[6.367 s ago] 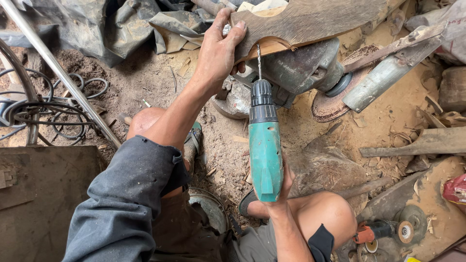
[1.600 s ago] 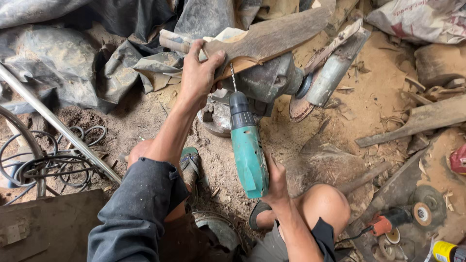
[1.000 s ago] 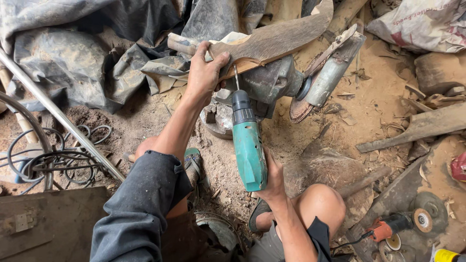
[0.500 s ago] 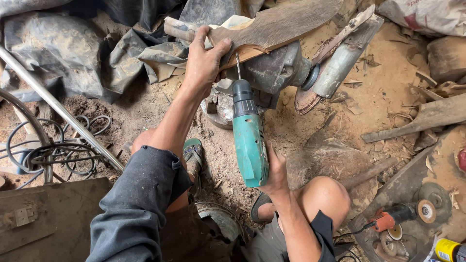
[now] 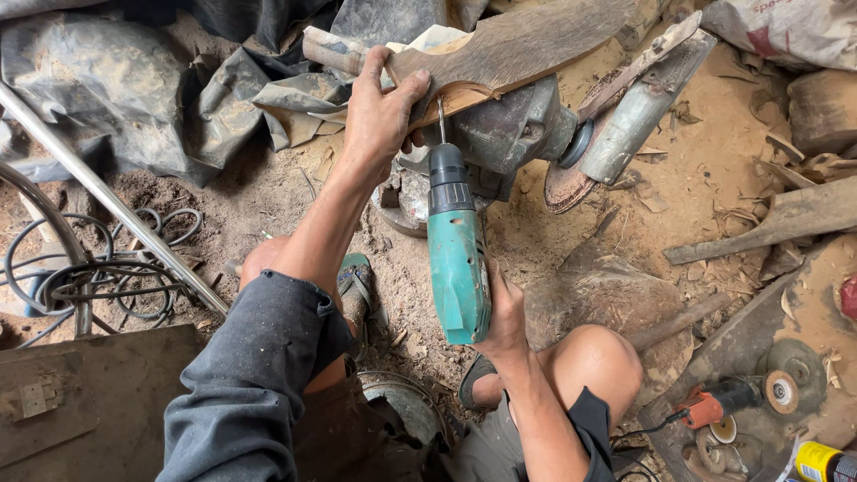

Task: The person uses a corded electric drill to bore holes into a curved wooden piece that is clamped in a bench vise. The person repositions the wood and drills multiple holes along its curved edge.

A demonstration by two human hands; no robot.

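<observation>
My left hand (image 5: 382,112) grips the near end of a curved brown wooden piece (image 5: 527,40) that rests on a grey metal machine (image 5: 509,134). My right hand (image 5: 505,312) holds a teal power drill (image 5: 457,259) by its handle, pointing away from me. The drill's thin bit (image 5: 440,119) touches the underside edge of the wooden piece, just right of my left fingers. My bare knees and sandalled feet are below, on the sawdust ground.
A grinder with a rusty disc (image 5: 616,134) lies right of the machine. An orange angle grinder (image 5: 728,400) and loose discs sit at lower right. Wood offcuts (image 5: 777,223) lie at right. A metal rod (image 5: 107,205), coiled cables (image 5: 98,277) and dark tarpaulin (image 5: 116,89) are at left.
The drill has tilted more upright and its bit has come up against the wood's edge. My left hand has kept its grip on the wooden piece.
</observation>
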